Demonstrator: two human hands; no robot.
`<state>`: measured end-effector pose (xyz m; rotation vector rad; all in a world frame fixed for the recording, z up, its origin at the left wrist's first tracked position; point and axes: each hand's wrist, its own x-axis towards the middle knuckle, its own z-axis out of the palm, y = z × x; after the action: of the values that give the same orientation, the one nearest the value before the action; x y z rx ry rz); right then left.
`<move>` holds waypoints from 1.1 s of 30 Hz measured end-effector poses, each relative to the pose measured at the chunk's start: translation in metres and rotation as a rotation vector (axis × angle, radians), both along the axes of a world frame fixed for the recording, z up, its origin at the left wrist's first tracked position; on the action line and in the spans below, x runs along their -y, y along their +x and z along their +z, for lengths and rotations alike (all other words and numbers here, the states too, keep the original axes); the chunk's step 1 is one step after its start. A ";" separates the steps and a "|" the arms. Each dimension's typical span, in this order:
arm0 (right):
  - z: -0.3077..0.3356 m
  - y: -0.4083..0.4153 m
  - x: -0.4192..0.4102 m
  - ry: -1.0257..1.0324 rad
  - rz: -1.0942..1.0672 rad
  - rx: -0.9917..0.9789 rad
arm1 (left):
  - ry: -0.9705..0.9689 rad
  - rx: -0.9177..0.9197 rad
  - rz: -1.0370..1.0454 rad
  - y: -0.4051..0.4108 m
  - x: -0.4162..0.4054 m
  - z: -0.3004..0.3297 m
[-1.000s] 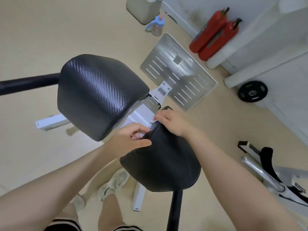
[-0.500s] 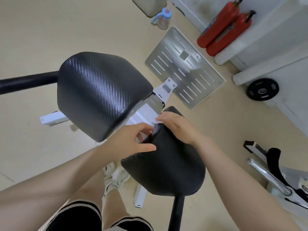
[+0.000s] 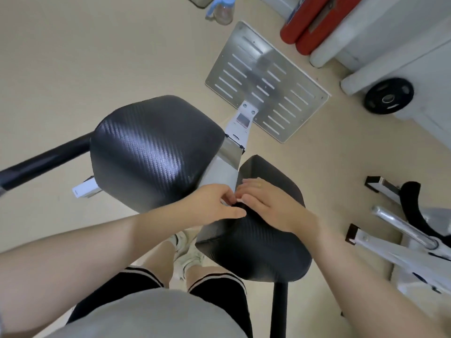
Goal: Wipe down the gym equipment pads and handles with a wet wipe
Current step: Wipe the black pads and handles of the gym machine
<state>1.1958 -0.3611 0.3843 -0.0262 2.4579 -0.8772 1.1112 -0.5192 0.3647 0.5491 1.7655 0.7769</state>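
Two black carbon-pattern pads sit on a white machine frame: a large left pad and a right pad. Both my hands rest on top of the right pad, fingertips touching. My left hand pinches a small white wet wipe, of which only a sliver shows. My right hand lies over the wipe with its fingers closed on it against the pad. A black handle bar runs left from the left pad. A black post stands under the right pad.
A slotted metal foot plate lies beyond the pads. Two red fire extinguishers, a blue-capped bottle and a black weight plate sit along the far wall. Another white machine stands at the right. My legs and shoes are below.
My head has tilted down, so my shorts and shirt now show. My hands have drawn together, and the right hand has slid back from the right pad's far edge toward its top.
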 end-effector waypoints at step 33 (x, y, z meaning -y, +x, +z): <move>-0.121 -0.058 -0.106 -0.114 -0.249 0.227 | -0.059 0.147 0.228 -0.005 -0.076 -0.033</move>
<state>1.1382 -0.2548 0.2630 0.3282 2.2267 -1.0624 1.1058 -0.4431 0.3312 0.2470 1.7261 0.8964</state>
